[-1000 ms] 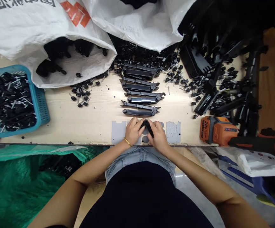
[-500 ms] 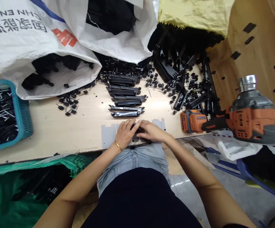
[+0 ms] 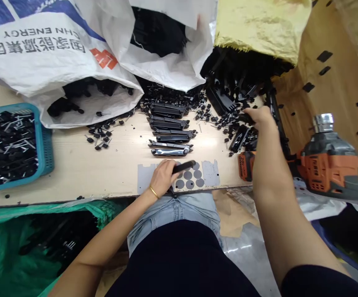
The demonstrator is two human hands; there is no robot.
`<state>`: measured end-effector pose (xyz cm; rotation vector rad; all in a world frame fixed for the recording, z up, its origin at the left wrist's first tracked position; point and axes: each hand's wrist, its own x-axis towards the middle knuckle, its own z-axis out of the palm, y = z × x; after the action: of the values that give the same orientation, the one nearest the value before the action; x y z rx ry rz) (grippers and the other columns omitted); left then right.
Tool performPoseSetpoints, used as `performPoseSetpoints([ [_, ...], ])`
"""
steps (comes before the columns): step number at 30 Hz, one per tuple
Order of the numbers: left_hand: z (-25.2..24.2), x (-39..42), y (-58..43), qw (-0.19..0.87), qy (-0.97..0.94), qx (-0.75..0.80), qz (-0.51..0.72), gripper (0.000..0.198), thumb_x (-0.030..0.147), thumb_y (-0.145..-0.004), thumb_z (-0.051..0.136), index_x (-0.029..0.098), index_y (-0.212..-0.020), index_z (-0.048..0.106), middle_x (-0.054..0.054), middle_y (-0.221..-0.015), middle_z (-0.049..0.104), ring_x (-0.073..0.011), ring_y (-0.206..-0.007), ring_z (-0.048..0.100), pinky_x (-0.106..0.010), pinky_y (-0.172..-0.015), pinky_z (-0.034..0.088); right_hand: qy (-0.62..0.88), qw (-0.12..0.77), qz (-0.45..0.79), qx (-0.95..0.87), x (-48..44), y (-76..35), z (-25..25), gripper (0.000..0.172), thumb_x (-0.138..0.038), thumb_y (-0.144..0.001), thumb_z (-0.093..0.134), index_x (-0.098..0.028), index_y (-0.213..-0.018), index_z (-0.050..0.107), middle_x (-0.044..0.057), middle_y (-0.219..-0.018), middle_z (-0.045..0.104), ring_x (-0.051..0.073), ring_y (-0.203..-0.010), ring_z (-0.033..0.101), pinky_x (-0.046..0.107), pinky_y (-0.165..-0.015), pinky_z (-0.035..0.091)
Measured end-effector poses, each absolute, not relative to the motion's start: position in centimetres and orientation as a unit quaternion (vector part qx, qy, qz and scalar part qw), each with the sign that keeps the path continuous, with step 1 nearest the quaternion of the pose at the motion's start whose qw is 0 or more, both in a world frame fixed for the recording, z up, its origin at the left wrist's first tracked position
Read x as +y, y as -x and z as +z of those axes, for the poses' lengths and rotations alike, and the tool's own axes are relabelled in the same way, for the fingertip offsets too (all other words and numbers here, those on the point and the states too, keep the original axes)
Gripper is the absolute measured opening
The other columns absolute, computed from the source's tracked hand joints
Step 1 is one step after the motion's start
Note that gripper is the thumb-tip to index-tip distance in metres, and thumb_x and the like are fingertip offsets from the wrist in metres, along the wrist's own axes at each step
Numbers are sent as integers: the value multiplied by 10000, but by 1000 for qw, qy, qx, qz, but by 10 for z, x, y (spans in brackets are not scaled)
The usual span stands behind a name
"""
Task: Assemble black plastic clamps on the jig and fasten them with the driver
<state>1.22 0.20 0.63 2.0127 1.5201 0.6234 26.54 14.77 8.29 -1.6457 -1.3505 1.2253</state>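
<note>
left hand (image 3: 162, 178) gripped a black bar (image 3: 184, 166); right hand (image 3: 261, 116) was at the parts pile (image 3: 240, 138), its grip unclear.

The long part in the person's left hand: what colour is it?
The long part is black; it shows best in the head view.

bright light falls on the pale table (image 3: 104, 173), with soft glare right of the shiny black parts (image 3: 169, 152); through my feed, i see the green sack (image 3: 2, 247) dim inside, the right hand (image 3: 261, 115) slightly blurred, the edges stretched.
</note>
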Motion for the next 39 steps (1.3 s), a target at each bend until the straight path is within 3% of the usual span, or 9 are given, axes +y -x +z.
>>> performPoseSetpoints([
  [5, 12, -13, -19, 532, -498, 598, 334, 219, 364, -908, 521, 195, -1026, 446, -8, -789, 674, -163, -654, 680, -295, -660, 543, 605, 370, 564, -422, 98, -235, 55, 296, -522, -788, 561, -229, -752, 546, -13, -637, 550, 151, -637, 582, 362, -661, 574],
  [9, 15, -24, -29, 608, -451, 565, 328, 286, 379, -919, 480, 194, -1136, 459, -6, -785, 667, -142, -569, 660, -264, -585, 544, 594, 397, 603, -354, 61, -211, 45, 402, -535, -698, 648, -216, -574, 438, -36, -545, 474, 93, -496, 472, 268, -522, 513],
  [12, 20, -31, -32, 565, -508, 577, 300, 272, 366, -915, 496, 202, -1131, 482, 0, -782, 662, -148, -594, 656, -273, -610, 539, 573, 422, 648, -271, 36, -185, 48, 380, -534, -658, 704, -187, -626, 553, -1, -645, 606, 99, -566, 564, 231, -530, 501],
  [16, 24, -38, -38, 452, -607, 598, 262, 304, 312, -869, 579, 180, -1122, 474, -53, -905, 667, -223, -808, 679, -320, -688, 524, 551, 442, 667, -238, 26, -162, 57, 390, -538, -642, 729, -174, -717, 613, 53, -786, 718, 174, -691, 676, 273, -594, 551],
  [21, 23, -41, -38, 412, -642, 601, 237, 328, 285, -887, 563, 185, -1173, 437, -56, -892, 664, -238, -801, 683, -308, -639, 506, 558, 449, 642, -275, 26, -162, 59, 375, -521, -680, 709, -188, -618, 548, 54, -695, 726, 167, -593, 659, 272, -554, 540],
  [26, 22, -45, -29, 379, -678, 590, 220, 344, 282, -908, 538, 174, -1206, 404, -89, -973, 676, -250, -836, 693, -324, -661, 522, 544, 434, 662, -280, 20, -164, 57, 359, -462, -663, 735, -203, -593, 496, 35, -722, 738, 156, -630, 666, 260, -600, 543],
  [34, 24, -62, -26, 282, -764, 566, 128, 342, 253, -924, 509, 148, -1226, 390, -111, -1011, 670, -237, -824, 699, -298, -626, 527, 548, 351, 729, -212, 9, -170, 52, 333, -450, -597, 766, -181, -633, 573, 40, -633, 701, 190, -615, 681, 273, -532, 538],
  [39, 24, -65, -31, 279, -773, 559, 112, 285, 206, -924, 487, 139, -1190, 410, -105, -960, 664, -226, -801, 695, -287, -615, 524, 567, 409, 685, -206, 2, -172, 44, 300, -440, -660, 704, -177, -579, 583, 36, -601, 683, 174, -605, 668, 281, -570, 555],
])
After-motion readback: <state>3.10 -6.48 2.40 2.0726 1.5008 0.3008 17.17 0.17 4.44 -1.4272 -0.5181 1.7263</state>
